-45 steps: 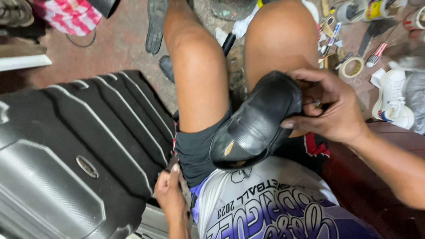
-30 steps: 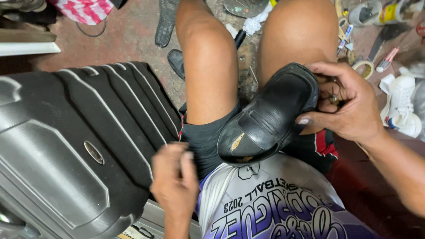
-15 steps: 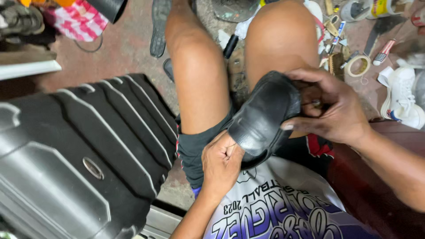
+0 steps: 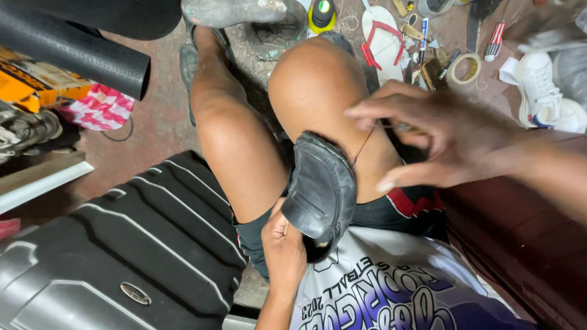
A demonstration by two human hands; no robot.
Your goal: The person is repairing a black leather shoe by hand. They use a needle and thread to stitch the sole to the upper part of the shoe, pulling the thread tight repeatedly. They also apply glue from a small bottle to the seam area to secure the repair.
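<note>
1. Black leather shoe (image 4: 321, 192) between the knees, long axis running up-down in view, toe away from the body.
2. Left hand (image 4: 282, 244) clamped on its heel end.
3. Right hand (image 4: 428, 137) fingers spread, pinching a thin thread (image 4: 365, 143) leading to the shoe.

The shoe (image 4: 321, 189) lies on the person's lap between the two bare thighs, with the left hand (image 4: 283, 247) under its near end and the right hand (image 4: 428, 143) above and to its right, a thread (image 4: 365, 142) running between shoe and fingers. Left of the legs lies a ribbed hard-shell suitcase (image 4: 116, 250), and beyond it a rolled tube (image 4: 73, 52). On the floor past the knees lie a flip-flop (image 4: 382, 33), a tape roll (image 4: 465, 68) and, far right, a sneaker (image 4: 544, 91).
</note>
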